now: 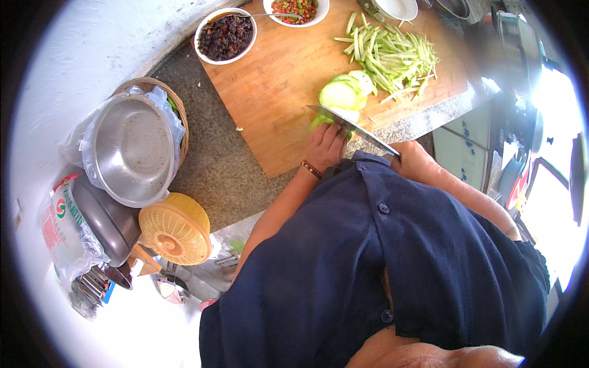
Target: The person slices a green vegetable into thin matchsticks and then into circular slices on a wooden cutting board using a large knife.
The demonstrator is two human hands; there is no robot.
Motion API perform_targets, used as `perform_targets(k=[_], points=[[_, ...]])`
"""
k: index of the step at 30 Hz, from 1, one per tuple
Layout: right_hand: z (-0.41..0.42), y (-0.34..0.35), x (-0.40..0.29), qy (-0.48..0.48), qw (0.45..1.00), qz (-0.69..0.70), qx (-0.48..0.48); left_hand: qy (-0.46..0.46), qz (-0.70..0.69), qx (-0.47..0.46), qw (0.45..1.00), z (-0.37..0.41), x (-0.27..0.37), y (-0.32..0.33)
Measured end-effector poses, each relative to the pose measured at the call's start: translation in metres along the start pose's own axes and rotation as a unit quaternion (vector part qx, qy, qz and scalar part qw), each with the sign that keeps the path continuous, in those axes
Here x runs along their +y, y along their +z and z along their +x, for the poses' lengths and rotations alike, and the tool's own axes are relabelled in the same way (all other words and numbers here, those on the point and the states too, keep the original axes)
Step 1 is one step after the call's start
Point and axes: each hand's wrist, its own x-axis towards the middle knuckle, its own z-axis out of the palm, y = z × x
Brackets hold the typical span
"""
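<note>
My right hand [411, 160] is closed around the handle of a kitchen knife [354, 128], whose blade slants up and left across the near edge of a wooden cutting board [257, 101]. My left hand [326, 145] presses with bent fingers on a piece of pale green vegetable [319, 120], right against the blade. Just beyond the blade lie overlapping round slices [339, 95] of the same kind of vegetable. A heap of thin green strips [395, 57] spreads over the board behind them. The part of the vegetable under my left fingers is mostly hidden.
A white bowl of dark food [226, 37] with a spoon and a bowl of chopped peppers [294, 10] stand at the board's far side. Left on the stone counter [198, 110] are a metal basin [134, 149] over a wicker basket [185, 133] and a yellow plastic strainer [177, 227].
</note>
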Motion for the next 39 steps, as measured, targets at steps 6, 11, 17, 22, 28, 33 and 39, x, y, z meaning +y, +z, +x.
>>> perform_targets(k=[6,11,17,22,28,33,39], points=[[0.014,0.000,-0.020,0.074,0.996,-0.020,-0.048,-0.009,0.005,0.014,1.000,0.005,0.001,-0.001],[0.025,0.010,-0.017,0.048,0.997,-0.048,-0.031,-0.005,0.006,0.006,1.000,0.005,0.001,-0.004],[0.063,0.039,0.000,0.002,0.998,-0.054,0.030,-0.025,-0.022,-0.012,0.999,0.007,0.004,-0.004],[0.066,0.035,-0.006,0.038,0.996,-0.079,0.025,-0.030,-0.003,-0.022,0.999,0.006,0.006,-0.002],[0.092,0.062,0.011,-0.074,0.991,-0.063,0.094,-0.008,0.015,-0.041,0.999,0.002,0.010,-0.008],[0.093,0.047,0.020,-0.028,0.994,-0.061,0.083,-0.034,0.001,-0.032,0.999,0.005,0.010,-0.008],[0.015,0.014,0.003,-0.036,0.997,-0.039,0.053,-0.043,-0.010,-0.011,0.999,-0.002,0.013,-0.004]])
